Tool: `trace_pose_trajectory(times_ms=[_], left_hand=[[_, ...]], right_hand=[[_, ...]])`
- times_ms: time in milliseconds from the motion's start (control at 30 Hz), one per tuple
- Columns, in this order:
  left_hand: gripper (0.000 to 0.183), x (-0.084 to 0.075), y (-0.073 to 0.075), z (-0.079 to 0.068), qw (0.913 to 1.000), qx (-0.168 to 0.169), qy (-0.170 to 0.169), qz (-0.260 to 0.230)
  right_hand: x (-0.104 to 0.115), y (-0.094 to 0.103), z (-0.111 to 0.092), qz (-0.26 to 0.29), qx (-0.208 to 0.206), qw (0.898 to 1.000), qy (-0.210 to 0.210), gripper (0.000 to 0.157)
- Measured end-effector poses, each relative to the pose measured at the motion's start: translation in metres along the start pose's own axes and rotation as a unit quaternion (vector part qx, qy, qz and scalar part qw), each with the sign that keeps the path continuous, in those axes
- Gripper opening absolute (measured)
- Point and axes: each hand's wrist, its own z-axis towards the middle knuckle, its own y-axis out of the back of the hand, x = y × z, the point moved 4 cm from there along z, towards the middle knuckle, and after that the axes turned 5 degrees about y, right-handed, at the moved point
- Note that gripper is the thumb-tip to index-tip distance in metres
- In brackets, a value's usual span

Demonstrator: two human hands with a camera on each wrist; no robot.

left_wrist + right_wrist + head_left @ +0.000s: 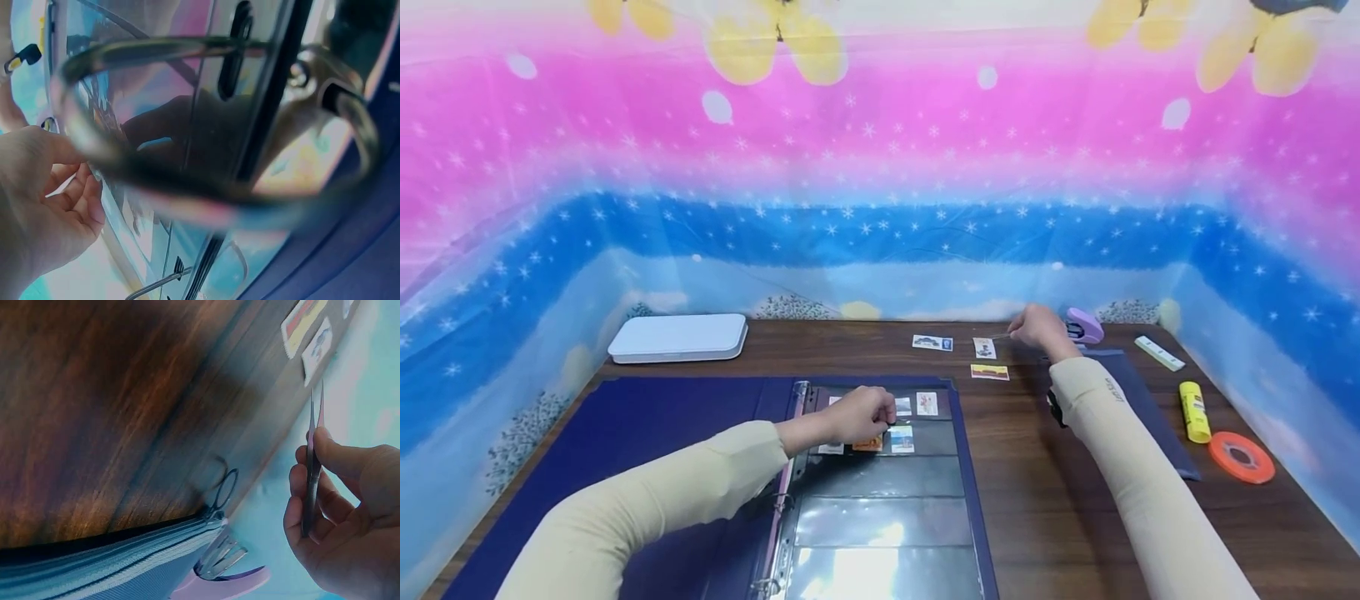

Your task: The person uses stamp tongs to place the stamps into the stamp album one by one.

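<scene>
My left hand is over the upper rows of a stamp album page, its fingertips pinching the edge of a clear pocket strip; the pinch is partly hidden. Stamps sit in the top two rows, including a blue-and-white stamp and an orange stamp, partly under the hand. At the back of the table my right hand holds metal tweezers. Their tips stand slightly apart beside a pale stamp. Near it lie a red-and-yellow stamp and a wide white stamp.
The dark blue ring binder lies spread at left, below a white case. Around my right arm are a purple stapler, a dark pouch, a small pale green strip, a glue stick and an orange tape roll.
</scene>
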Motion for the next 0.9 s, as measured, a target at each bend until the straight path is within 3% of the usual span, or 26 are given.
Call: trace_pose_trajectory(times_ms=[233, 467, 900], left_hand=[[0.008, 0.001, -0.007, 0.001, 1.0, -0.004, -0.004, 0.004], [0.01, 0.004, -0.005, 0.002, 1.0, -0.003, 0.003, -0.006], [0.013, 0.005, -0.003, 0.006, 0.9999, -0.01, 0.011, -0.007]], right_hand=[[-0.013, -0.004, 0.002, -0.002, 0.038, 0.999, 0.006, 0.027], [-0.013, -0.005, 0.007, 0.012, 0.046, 0.998, 0.035, 0.025], [-0.01, -0.005, 0.016, 0.042, 0.042, 0.998, 0.032, 0.023]])
